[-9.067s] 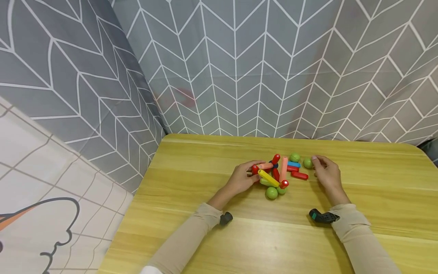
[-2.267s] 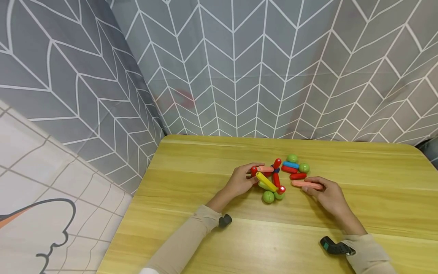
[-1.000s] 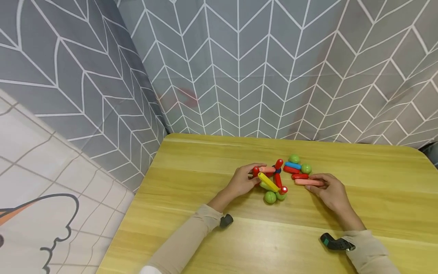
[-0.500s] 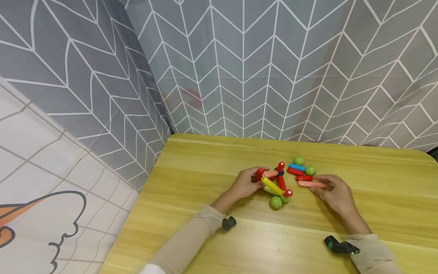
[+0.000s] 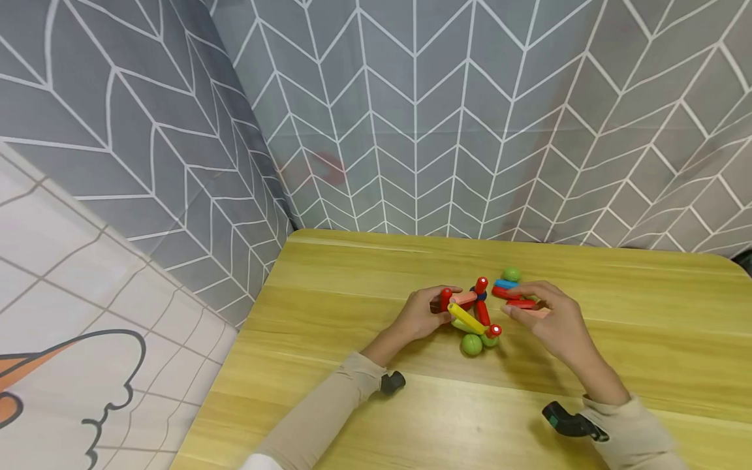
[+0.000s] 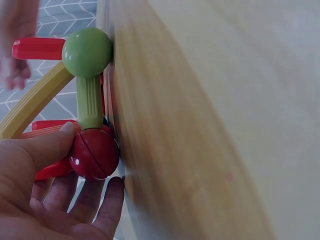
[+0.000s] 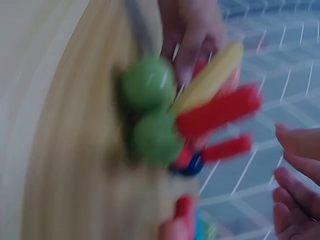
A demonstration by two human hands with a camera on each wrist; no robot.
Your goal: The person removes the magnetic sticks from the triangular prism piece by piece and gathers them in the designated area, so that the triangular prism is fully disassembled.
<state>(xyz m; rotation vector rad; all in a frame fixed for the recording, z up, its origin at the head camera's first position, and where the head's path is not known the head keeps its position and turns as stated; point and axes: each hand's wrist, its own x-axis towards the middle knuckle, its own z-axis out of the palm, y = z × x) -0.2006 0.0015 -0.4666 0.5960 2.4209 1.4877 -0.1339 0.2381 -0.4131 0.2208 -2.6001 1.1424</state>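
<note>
Grey cloth [image 5: 435, 130] patterned with white chevrons hung behind the wood-grain table [image 5: 329, 281], and a paler cloth [image 5: 176, 365] with grid lines showed off to the left. On the tabletop, toward the far edge, sat a stick-and-ball frame [image 5: 482, 313]. At its near-left corner the person's left hand [image 5: 417, 314] gripped a red ball [image 6: 95, 154], thumb laid on it and fingers curled round beneath. From that ball a green stick [image 6: 90, 102] ran along to a green ball [image 6: 87, 52], and a curved yellow stick [image 5: 467, 318] slanted upward close by. Short red sticks stood up from the frame, with a dark blue ball [image 5: 482, 296] at its far corner.

To the right, the right hand [image 5: 555, 323] hovered over some loose pieces, thumb and fingers apart with nothing between them. Just beneath lay a red stick [image 5: 521, 304] and a salmon stick [image 5: 537, 313], the latter partly covered by the hand. Slightly farther back were a blue stick [image 5: 506, 284], another red stick touching it, and a loose green ball [image 5: 512, 274].
</note>
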